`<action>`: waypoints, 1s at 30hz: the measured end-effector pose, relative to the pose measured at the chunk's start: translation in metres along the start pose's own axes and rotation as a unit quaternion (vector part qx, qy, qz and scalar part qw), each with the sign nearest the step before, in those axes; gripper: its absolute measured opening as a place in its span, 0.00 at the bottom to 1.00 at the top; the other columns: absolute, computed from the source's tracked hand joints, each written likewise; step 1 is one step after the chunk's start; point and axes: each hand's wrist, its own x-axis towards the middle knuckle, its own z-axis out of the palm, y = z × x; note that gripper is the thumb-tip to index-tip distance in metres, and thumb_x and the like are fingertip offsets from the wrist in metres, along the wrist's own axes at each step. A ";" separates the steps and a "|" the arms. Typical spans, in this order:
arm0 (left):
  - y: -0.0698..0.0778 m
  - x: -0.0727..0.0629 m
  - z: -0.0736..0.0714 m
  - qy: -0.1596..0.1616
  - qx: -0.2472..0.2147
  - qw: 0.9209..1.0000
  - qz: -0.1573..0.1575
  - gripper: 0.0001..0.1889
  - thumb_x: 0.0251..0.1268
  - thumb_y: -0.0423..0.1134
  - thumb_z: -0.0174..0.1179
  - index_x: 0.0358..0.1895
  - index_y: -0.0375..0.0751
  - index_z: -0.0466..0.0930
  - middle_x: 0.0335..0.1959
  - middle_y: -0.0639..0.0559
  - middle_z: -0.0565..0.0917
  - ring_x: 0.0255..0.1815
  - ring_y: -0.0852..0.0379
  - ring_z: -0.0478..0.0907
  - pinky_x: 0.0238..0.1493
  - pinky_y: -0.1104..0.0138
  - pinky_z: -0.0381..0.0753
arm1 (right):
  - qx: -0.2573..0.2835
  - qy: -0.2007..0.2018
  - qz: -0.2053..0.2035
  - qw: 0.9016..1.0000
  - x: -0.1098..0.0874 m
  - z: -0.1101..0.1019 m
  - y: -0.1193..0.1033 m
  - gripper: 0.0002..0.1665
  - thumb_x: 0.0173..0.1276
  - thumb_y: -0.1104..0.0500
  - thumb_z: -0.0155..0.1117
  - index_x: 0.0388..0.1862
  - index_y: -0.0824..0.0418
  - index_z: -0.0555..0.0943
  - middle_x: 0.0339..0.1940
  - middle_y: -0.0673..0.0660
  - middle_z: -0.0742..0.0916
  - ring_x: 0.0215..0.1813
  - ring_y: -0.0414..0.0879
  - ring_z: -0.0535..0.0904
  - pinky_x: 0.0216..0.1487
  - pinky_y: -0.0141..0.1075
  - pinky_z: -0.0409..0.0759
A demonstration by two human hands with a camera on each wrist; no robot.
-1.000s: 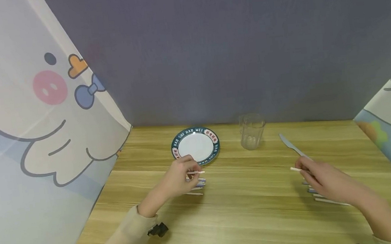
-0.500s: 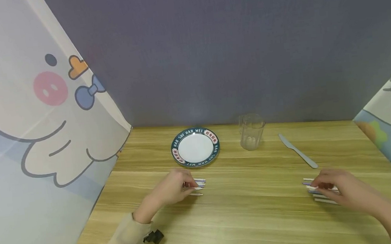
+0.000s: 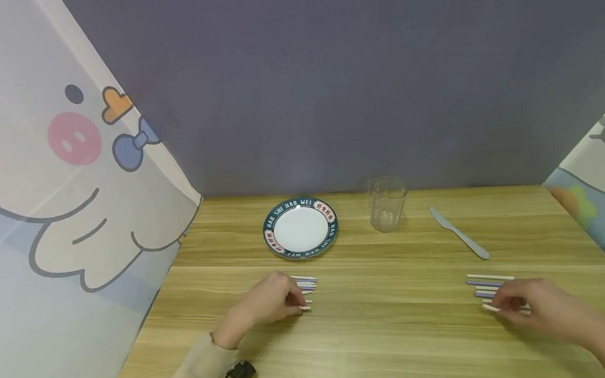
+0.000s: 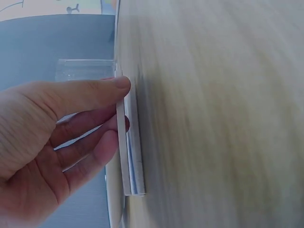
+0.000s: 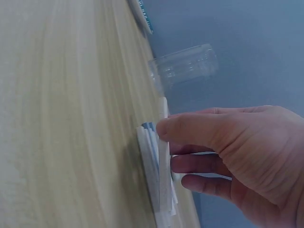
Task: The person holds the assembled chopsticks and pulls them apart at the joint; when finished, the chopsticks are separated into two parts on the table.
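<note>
In the head view my left hand is beside a small row of white and purple sticks left of centre. It pinches a thin white stick between thumb and fingers, at the near side of that row. On the right, my right hand is at a similar row of white and purple sticks. Thumb and fingertips there pinch another white stick, in front of the others. The hands partly cover both rows. Whether the pinched sticks touch the table cannot be told.
A round plate with a dark patterned rim lies behind the left row. To its right stands a clear mug. A pale table knife lies behind the right row. A grey panel rises along the wooden table's back edge.
Both hands have come down from above the rows and moved toward the near side, each now pinching a white stick there. The plate, mug and knife stay in place.
</note>
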 end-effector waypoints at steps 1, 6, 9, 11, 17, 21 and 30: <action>0.000 0.000 0.001 -0.001 0.002 1.000 -0.002 0.04 0.61 0.32 0.77 0.34 0.46 0.93 0.31 0.58 0.89 0.30 0.73 0.77 0.35 0.79 0.80 | 0.003 -0.003 0.000 1.000 -0.001 0.001 0.001 0.26 0.46 0.73 0.84 0.35 0.46 0.85 0.32 0.35 0.86 0.34 0.21 0.77 0.31 0.17 0.73; -0.002 0.001 0.004 -0.002 0.012 1.000 -0.009 0.05 0.60 0.31 0.77 0.33 0.46 0.93 0.30 0.59 0.89 0.30 0.73 0.78 0.36 0.78 0.81 | 0.035 -0.012 -0.021 0.999 -0.002 0.008 0.005 0.27 0.44 0.75 0.83 0.35 0.48 0.86 0.32 0.39 0.87 0.35 0.23 0.78 0.31 0.17 0.73; -0.003 0.002 0.005 -0.004 0.011 1.000 -0.014 0.05 0.60 0.31 0.77 0.33 0.47 0.93 0.30 0.59 0.89 0.30 0.72 0.78 0.36 0.77 0.81 | 0.035 -0.011 -0.027 0.999 -0.003 0.010 0.004 0.26 0.44 0.75 0.83 0.33 0.48 0.86 0.32 0.39 0.87 0.35 0.22 0.77 0.31 0.17 0.72; -0.004 0.003 0.005 -0.005 0.009 1.000 -0.016 0.06 0.59 0.31 0.77 0.33 0.47 0.93 0.30 0.59 0.89 0.30 0.72 0.78 0.36 0.77 0.81 | 0.023 -0.007 -0.028 0.999 -0.003 0.011 0.003 0.26 0.42 0.75 0.84 0.32 0.47 0.86 0.31 0.37 0.86 0.35 0.22 0.76 0.30 0.17 0.72; -0.005 0.005 0.005 -0.011 0.000 1.000 -0.020 0.05 0.60 0.31 0.77 0.33 0.46 0.93 0.30 0.59 0.89 0.30 0.71 0.78 0.36 0.77 0.81 | 0.009 -0.011 -0.030 0.999 -0.003 0.012 0.001 0.25 0.42 0.73 0.85 0.32 0.48 0.87 0.30 0.36 0.84 0.35 0.21 0.76 0.30 0.16 0.72; -0.004 0.004 0.006 -0.015 -0.006 1.000 -0.021 0.05 0.61 0.31 0.77 0.33 0.46 0.93 0.29 0.59 0.89 0.29 0.71 0.77 0.35 0.77 0.80 | 0.006 -0.012 -0.027 1.000 -0.005 0.013 0.000 0.25 0.42 0.74 0.85 0.32 0.48 0.87 0.30 0.37 0.85 0.35 0.21 0.76 0.31 0.16 0.72; -0.002 0.005 0.007 -0.021 -0.012 1.000 -0.011 0.04 0.63 0.33 0.76 0.33 0.46 0.93 0.29 0.60 0.88 0.29 0.73 0.75 0.34 0.77 0.79 | -0.005 -0.001 -0.020 1.000 -0.005 0.014 0.001 0.25 0.41 0.74 0.85 0.32 0.49 0.87 0.31 0.40 0.86 0.36 0.22 0.78 0.32 0.15 0.74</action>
